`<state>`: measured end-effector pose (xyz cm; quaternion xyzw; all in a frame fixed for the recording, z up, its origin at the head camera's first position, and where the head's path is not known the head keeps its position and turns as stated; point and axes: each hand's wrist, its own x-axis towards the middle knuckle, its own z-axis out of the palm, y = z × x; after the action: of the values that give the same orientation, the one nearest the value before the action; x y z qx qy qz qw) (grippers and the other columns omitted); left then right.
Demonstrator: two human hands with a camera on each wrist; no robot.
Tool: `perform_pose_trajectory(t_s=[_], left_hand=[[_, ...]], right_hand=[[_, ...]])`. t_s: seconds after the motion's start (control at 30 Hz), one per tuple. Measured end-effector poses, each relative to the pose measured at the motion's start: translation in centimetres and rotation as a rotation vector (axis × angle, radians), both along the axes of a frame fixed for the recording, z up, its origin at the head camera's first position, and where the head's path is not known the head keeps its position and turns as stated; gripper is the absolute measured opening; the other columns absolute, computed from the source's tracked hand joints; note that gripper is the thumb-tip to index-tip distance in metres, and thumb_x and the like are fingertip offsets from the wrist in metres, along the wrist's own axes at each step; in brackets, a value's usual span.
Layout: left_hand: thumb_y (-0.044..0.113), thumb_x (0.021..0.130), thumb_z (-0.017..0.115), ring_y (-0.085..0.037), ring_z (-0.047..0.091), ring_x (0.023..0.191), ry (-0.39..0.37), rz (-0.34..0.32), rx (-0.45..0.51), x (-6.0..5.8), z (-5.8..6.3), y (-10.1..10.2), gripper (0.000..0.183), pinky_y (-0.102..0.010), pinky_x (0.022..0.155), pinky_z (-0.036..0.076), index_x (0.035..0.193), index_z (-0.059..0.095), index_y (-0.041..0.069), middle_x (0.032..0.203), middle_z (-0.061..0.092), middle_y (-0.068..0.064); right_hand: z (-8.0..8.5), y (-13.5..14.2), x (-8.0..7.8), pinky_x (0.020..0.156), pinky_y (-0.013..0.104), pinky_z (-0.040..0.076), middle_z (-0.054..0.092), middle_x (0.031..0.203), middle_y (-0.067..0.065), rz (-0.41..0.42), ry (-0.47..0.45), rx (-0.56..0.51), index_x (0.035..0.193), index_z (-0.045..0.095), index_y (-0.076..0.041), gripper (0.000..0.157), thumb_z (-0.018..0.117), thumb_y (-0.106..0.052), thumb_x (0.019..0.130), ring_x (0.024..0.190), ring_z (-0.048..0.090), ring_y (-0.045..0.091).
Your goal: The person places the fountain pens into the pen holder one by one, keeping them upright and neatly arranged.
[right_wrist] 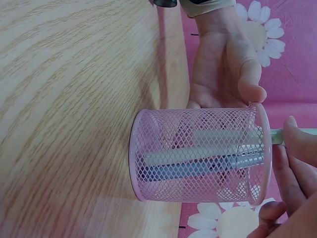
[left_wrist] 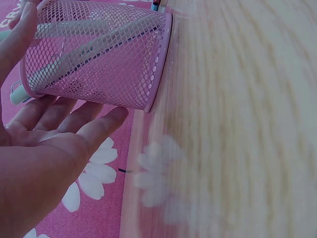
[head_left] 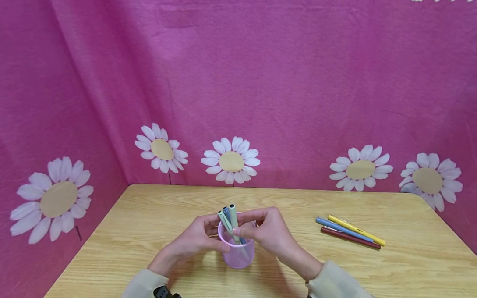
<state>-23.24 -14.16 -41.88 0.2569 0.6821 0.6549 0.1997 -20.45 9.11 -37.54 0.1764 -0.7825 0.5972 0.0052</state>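
A pink mesh pen holder [head_left: 238, 257] stands upright on the wooden table with several pens leaning inside it. My left hand [head_left: 189, 240] steadies it from the left, thumb at the near rim and fingers round the far side. My right hand [head_left: 274, 236] pinches a pale green pen [head_left: 234, 218] between thumb and fingers, the pen's lower part inside the holder. Beside that pen, another light green pen [head_left: 223, 219] and a blue one lean at the rim. Through the mesh in the right wrist view, a blue pen [right_wrist: 188, 170] shows.
To the right on the table [head_left: 161, 207] lie a yellow pen [head_left: 355, 230], a blue pen [head_left: 344, 228] and a dark red pen [head_left: 349, 238], close together. A pink cloth [head_left: 287, 102] with white daisies hangs behind the table and along its sides.
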Motion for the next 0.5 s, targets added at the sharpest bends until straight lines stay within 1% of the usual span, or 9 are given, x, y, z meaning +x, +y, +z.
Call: perform_pose_trajectory(t_s=[0.1, 0.23, 0.33, 0.43, 0.5], left_hand=[[0.005, 0.087, 0.085, -0.033, 0.062, 0.127, -0.003, 0.000, -0.005, 0.00, 0.03, 0.03, 0.070, -0.044, 0.110, 0.050, 0.149, 0.055, 0.001, 0.142, 0.063, -0.016], [0.004, 0.087, 0.085, -0.034, 0.061, 0.128, -0.013, 0.002, -0.001, -0.01, 0.02, 0.12, 0.070, -0.046, 0.110, 0.049, 0.150, 0.055, 0.001, 0.143, 0.063, -0.016], [0.003, 0.086, 0.085, -0.034, 0.062, 0.127, -0.021, 0.009, 0.002, 0.01, -0.03, 0.14, 0.071, -0.048, 0.110, 0.050, 0.150, 0.055, 0.002, 0.141, 0.064, -0.016], [0.003, 0.086, 0.085, -0.033, 0.064, 0.124, -0.019, 0.012, 0.003, 0.04, -0.05, 0.13, 0.070, -0.046, 0.106, 0.053, 0.149, 0.056, 0.000, 0.138, 0.065, -0.016], [0.003, 0.086, 0.086, -0.031, 0.065, 0.121, -0.015, 0.012, 0.002, 0.04, -0.02, 0.12, 0.070, -0.042, 0.103, 0.055, 0.148, 0.056, -0.001, 0.136, 0.066, -0.015]], right_hand=[[-0.08, -0.05, 0.01, 0.057, 0.022, 0.035, 0.080, 0.094, 0.005, -0.003, -0.001, 0.012, 0.104, 0.084, -0.005, 0.027, 0.092, -0.010, 0.079, 0.068, 0.044, 0.012], [-0.16, -0.05, 0.00, 0.057, 0.022, 0.035, 0.080, 0.098, 0.004, -0.003, 0.007, 0.027, 0.102, 0.085, -0.006, 0.025, 0.093, -0.011, 0.079, 0.069, 0.044, 0.012], [-0.26, -0.06, -0.05, 0.054, 0.021, 0.034, 0.080, 0.099, 0.003, 0.002, 0.015, 0.045, 0.100, 0.085, -0.007, 0.022, 0.093, -0.012, 0.079, 0.064, 0.043, 0.011], [-0.41, -0.05, -0.09, 0.051, 0.019, 0.036, 0.080, 0.096, 0.003, 0.017, 0.026, 0.061, 0.101, 0.085, -0.006, 0.023, 0.093, -0.011, 0.080, 0.062, 0.046, 0.008], [-0.43, 0.03, -0.09, 0.051, 0.019, 0.038, 0.080, 0.094, 0.004, 0.021, 0.038, 0.073, 0.103, 0.084, -0.006, 0.026, 0.092, -0.012, 0.080, 0.064, 0.051, 0.008]])
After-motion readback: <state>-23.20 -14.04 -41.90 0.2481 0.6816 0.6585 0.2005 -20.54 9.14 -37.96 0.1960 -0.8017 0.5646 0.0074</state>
